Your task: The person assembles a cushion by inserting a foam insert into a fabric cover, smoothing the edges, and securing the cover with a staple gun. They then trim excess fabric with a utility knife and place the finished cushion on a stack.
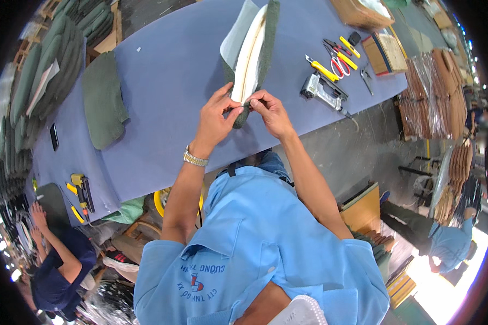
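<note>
A long dark green upholstered pad (269, 46) stands on edge at the middle of the table, its far end pointing away from me. Along it runs a white inner strip (250, 62) with a thin tan line, and a pale grey flap (236, 32) folds out on the left. My left hand (214, 118) pinches the near end of the pad from the left, thumb against fingertips. From the right, my right hand (273, 115) pinches the same end, close to the left fingertips. What lies exactly between the fingertips is too small to make out.
A nail gun (325, 93), yellow cutter (322, 70), red-handled scissors (340, 66) and pliers (366, 81) lie to the right near a cardboard box (384, 54). A green fabric piece (103, 100) lies left. Stacked green pads (49, 70) and a co-worker (59, 271) are beyond.
</note>
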Tool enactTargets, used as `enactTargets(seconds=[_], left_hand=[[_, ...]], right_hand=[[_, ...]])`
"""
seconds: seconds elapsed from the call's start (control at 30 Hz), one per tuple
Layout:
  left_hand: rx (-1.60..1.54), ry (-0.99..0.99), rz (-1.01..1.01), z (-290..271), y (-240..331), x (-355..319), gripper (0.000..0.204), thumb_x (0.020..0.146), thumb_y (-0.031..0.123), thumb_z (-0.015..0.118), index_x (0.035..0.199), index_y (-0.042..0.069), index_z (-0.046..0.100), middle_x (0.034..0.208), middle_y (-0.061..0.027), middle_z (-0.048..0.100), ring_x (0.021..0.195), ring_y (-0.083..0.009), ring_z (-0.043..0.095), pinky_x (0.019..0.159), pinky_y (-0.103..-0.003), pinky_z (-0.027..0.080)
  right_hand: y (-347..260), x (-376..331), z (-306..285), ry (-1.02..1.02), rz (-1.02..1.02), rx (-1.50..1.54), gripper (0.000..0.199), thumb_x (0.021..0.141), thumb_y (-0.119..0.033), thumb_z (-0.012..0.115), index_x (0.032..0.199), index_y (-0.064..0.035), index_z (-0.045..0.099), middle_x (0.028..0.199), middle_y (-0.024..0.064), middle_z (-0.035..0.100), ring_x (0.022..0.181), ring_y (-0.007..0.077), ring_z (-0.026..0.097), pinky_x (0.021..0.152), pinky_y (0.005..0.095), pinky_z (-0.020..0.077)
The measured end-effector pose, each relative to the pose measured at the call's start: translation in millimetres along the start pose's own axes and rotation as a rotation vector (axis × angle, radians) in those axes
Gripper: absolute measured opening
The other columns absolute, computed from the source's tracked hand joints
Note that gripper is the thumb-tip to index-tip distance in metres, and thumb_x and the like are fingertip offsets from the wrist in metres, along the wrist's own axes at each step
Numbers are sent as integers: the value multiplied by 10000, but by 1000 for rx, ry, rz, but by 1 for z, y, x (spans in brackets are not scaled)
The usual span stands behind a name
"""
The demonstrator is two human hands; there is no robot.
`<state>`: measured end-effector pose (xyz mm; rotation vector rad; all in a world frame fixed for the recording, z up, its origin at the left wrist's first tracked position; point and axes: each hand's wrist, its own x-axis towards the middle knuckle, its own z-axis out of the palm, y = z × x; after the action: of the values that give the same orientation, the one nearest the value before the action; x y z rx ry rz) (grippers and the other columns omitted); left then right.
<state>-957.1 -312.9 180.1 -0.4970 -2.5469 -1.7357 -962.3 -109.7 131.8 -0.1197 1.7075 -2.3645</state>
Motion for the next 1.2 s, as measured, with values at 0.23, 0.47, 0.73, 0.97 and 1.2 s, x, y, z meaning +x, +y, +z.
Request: enactTargets(seconds=[0.23, 0.47, 0.73, 0.97, 1.2], left_hand=[[-174, 82, -72, 9, -15, -4, 136, 917, 118, 745, 931, -13, 716, 1399, -201, 602, 1167, -247, 661, 883, -361, 578], [-224, 57, -115, -3, -25, -9, 140, 933, 122, 736, 970, -13, 734, 1390, -208, 604, 1195, -237, 637, 996, -347, 514], [-451, 89, -288, -4, -38, -24, 207, 1003, 125, 672, 1155, -9, 711, 1407, -159, 593, 1153, -178, 637, 937, -305, 544], [-532, 307, -287, 19, -16, -49, 445, 1024, 110, 637, 1452, 48, 531, 1382, -178, 590, 1195, -224, 637, 942, -321, 568], [139, 272, -45, 44, 8, -66, 488, 965, 158, 711, 1418, 50, 564, 1355, -143, 626, 1191, -253, 649, 923, -370, 566]], right_hand=[[10, -18, 1, 25, -66, -98, 125, 1035, -172, 642, 1084, -61, 674, 1093, 9, 608, 1029, 119, 568, 950, 284, 460], [9, -19, 10, -15, -121, -125, 122, 1031, -155, 643, 1063, -46, 686, 1175, 29, 563, 1087, 132, 556, 980, 293, 454], [17, -15, 13, 28, -153, -107, 93, 1026, -111, 639, 1072, -44, 683, 1133, 26, 602, 1059, 128, 569, 970, 287, 469], [20, -20, 1, 98, -92, -49, 109, 1032, -126, 637, 1061, -26, 670, 1092, 44, 648, 1010, 145, 630, 947, 327, 536], [18, -22, 1, 157, -91, -124, 103, 1034, -113, 632, 1032, -11, 644, 1066, 51, 663, 1007, 147, 647, 933, 328, 561]])
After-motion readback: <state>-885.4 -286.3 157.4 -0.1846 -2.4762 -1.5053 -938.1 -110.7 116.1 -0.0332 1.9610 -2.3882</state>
